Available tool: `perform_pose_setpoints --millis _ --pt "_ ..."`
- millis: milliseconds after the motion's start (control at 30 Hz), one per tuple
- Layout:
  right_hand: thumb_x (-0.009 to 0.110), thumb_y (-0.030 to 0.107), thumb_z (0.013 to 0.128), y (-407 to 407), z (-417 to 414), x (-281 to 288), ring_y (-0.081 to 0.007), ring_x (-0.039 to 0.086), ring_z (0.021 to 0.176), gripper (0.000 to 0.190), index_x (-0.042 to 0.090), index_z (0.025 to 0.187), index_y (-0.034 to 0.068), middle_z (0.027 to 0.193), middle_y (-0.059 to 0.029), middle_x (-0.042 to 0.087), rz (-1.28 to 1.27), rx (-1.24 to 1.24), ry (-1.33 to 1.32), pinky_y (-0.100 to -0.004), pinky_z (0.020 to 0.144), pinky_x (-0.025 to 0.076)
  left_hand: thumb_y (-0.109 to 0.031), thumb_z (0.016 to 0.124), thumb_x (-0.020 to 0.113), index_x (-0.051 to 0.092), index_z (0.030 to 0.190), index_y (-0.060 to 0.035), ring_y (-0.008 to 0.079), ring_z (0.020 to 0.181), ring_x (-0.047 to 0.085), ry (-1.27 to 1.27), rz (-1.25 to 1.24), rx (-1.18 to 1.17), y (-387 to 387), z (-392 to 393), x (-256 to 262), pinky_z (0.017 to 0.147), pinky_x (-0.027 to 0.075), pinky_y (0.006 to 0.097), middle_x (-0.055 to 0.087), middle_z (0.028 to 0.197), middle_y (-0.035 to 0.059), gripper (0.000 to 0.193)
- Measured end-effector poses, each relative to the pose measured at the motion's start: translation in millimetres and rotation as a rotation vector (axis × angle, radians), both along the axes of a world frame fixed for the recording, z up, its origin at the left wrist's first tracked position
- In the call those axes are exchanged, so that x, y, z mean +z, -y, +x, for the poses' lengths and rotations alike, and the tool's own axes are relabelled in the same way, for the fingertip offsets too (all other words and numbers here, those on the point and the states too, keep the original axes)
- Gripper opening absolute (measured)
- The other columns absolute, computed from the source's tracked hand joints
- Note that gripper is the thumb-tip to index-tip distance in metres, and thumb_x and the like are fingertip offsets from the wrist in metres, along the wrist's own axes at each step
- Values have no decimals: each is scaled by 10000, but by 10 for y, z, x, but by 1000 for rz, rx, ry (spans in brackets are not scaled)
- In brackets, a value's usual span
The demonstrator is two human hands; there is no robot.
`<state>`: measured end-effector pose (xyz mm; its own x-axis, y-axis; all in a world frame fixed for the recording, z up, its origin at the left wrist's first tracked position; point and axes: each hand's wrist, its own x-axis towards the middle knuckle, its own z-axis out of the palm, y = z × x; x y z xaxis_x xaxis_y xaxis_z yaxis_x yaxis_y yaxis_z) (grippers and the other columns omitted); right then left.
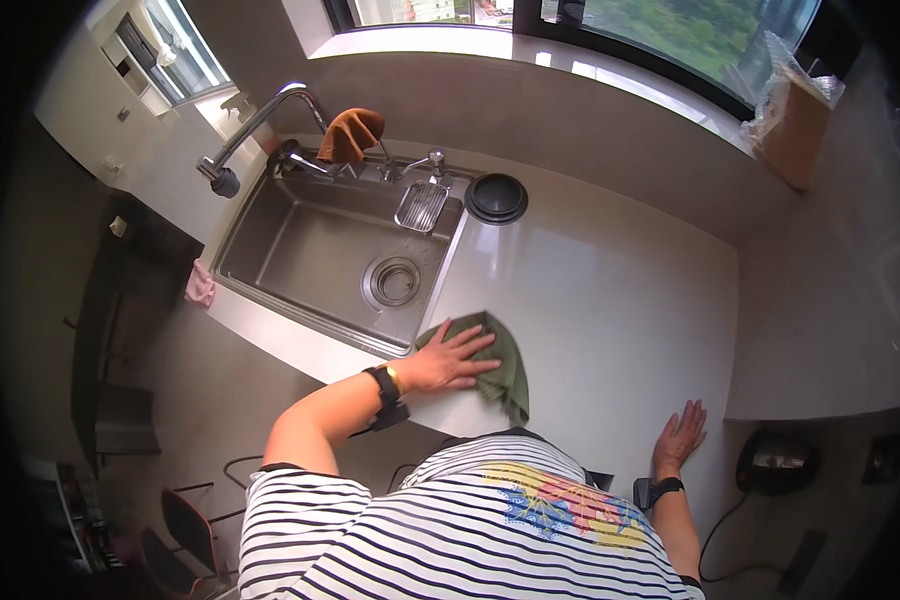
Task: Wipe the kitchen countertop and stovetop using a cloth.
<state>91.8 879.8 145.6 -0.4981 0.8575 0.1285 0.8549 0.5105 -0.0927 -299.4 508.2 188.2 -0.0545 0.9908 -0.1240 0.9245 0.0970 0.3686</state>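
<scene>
My left hand (450, 362) lies with spread fingers on a dark green cloth (510, 375), pressing it against the white countertop (600, 300). The cloth is partly bunched and touches the front right corner of a stainless steel sink (307, 259). Some of the cloth is hidden beneath the hand. Farther right, my right hand (680, 442) rests on the countertop near its right end, fingers extended and holding nothing. Both wrists wear black straps with a small device.
Over the sink arches a chrome faucet (251, 127), with an orange cloth (352, 136) hanging beside it. A wire soap rack (422, 206) and a black round lid (496, 197) are at the back. A pink cloth (200, 285) hangs at the left edge. Chairs (189, 529) stand lower left.
</scene>
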Motion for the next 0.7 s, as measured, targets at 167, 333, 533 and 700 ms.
perform_pose_setpoints --millis 167,333,533,700 --pt "486 236 981 20 -56 48 -297 226 1476 465 420 1434 155 1557 -76 338 -6 12 -44 -572 1182 123 -412 985 457 295 1526 -332 397 1490 90 -90 86 457 -1396 -408 -200 1066 61 768 88 1632 137 570" --pt "498 250 970 -26 -81 52 -292 234 1472 478 424 1433 160 1553 -72 345 -29 -6 -53 -563 1185 123 -402 969 496 325 1511 -352 440 1480 62 -34 63 252 -2003 30 -244 1049 39 789 80 1633 142 571" --pt "509 251 960 -20 -26 28 -287 231 1474 491 422 1434 156 1559 -58 340 -24 -15 -65 -547 1192 115 -354 950 571 370 1481 -399 324 1502 132 132 25 -645 -1190 689 -48 1143 64 688 160 1629 68 570" --pt "515 240 953 10 -30 49 -298 232 1473 489 428 1425 146 1556 -67 343 -34 -15 -75 -557 1190 108 -490 969 482 358 1496 -371 331 1498 143 44 46 -365 -1525 -54 -76 1129 81 701 160 1627 90 554"
